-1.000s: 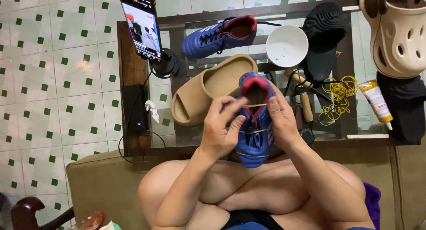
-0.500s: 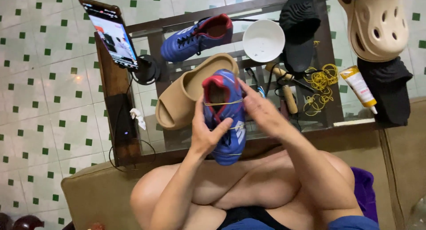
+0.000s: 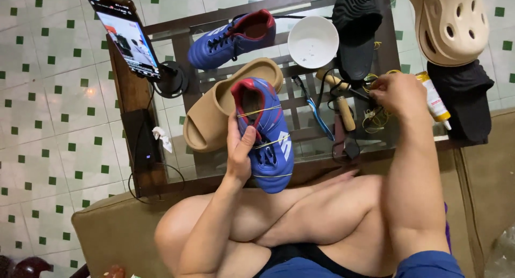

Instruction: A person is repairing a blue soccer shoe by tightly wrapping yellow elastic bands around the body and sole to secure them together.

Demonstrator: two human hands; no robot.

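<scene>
The person's left hand (image 3: 240,152) grips a blue shoe (image 3: 264,133) from its side, thumb lying across the upper, holding it just above the near edge of the glass table (image 3: 225,160) and over the knees. Yellow rubber bands (image 3: 266,144) cross the shoe in three places; its sole is turned away and cannot be seen. The right hand (image 3: 394,93) is closed over a heap of yellow bands (image 3: 374,119) on the table, fingers curled down so that what they pinch is hidden.

Behind the held shoe lies a tan slipper (image 3: 225,104), partly covered by it. A second blue shoe (image 3: 232,38) sits farther back, beside a white bowl (image 3: 313,41) and a black sole (image 3: 356,26). A beige clog (image 3: 449,23) is cut off at the top edge. A phone (image 3: 126,34) stands tilted on a stand at the table's left end; its screen is too small to read. Tools (image 3: 343,109) crowd the middle, hard to tell apart. A glue tube (image 3: 433,100) lies just right of the right hand. The bare glass near the front left corner is the only open patch.
</scene>
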